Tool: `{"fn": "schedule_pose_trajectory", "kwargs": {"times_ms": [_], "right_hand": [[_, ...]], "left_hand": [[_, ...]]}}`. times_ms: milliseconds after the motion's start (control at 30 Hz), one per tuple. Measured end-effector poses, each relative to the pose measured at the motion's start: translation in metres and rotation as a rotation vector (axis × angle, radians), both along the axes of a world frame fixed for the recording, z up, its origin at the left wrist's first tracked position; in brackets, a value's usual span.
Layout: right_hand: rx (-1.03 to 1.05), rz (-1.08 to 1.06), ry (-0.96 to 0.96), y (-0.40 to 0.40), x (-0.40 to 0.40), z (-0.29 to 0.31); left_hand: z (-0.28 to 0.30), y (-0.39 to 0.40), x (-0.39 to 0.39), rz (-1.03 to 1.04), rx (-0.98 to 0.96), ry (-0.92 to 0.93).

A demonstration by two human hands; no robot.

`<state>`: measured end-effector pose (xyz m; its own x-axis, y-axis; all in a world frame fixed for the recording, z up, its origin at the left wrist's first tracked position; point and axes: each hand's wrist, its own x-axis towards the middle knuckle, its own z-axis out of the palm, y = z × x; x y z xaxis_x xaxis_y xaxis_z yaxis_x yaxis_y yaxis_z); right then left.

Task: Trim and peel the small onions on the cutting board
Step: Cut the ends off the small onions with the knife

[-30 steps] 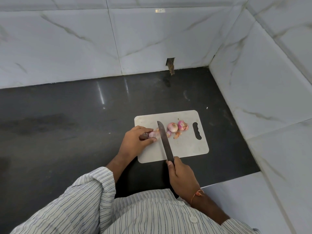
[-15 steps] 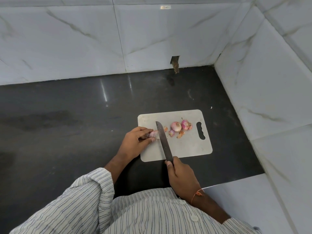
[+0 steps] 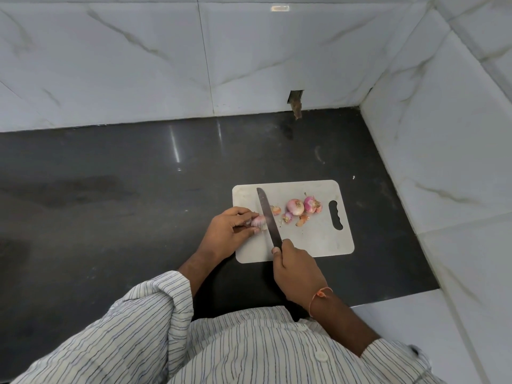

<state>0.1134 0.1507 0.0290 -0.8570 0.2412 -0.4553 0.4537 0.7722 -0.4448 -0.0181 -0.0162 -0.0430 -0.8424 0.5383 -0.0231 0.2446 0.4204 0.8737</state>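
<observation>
A white cutting board (image 3: 318,239) lies on the dark counter. My left hand (image 3: 230,231) pins a small pink onion (image 3: 259,221) at the board's left edge. My right hand (image 3: 296,270) grips the handle of a long knife (image 3: 267,214), whose blade rests against the right side of that onion. Two more small onions (image 3: 295,207) (image 3: 310,204) sit near the board's handle slot, with cut ends and bits of peel (image 3: 288,217) beside them.
The black counter (image 3: 110,206) stretches to the left and behind the board. White marble walls (image 3: 443,162) close it in at the back and right. A small broken hole (image 3: 296,102) is in the back wall.
The knife blade has shifted slightly left against the held onion, and a small cut piece lies just right of the blade. The view has drifted a little.
</observation>
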Motion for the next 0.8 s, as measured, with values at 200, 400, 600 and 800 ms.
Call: {"fn": "schedule_pose_trajectory", "kwargs": {"times_ms": [200,400,600,800], "right_hand": [[0.053,0.034,-0.014,0.002,-0.011,0.008],[0.085,0.017,-0.018,-0.013,0.003,0.0],[0.059,0.005,-0.031,-0.017,0.019,-0.009],[0.069,0.013,-0.025,-0.02,0.014,-0.012]], "left_hand": [[-0.004,0.001,0.0,0.05,-0.011,-0.033],[-0.002,0.009,-0.002,0.186,-0.023,-0.066],[-0.003,0.011,-0.006,0.209,-0.046,-0.111],[0.001,0.014,-0.005,0.261,-0.025,-0.214]]}}
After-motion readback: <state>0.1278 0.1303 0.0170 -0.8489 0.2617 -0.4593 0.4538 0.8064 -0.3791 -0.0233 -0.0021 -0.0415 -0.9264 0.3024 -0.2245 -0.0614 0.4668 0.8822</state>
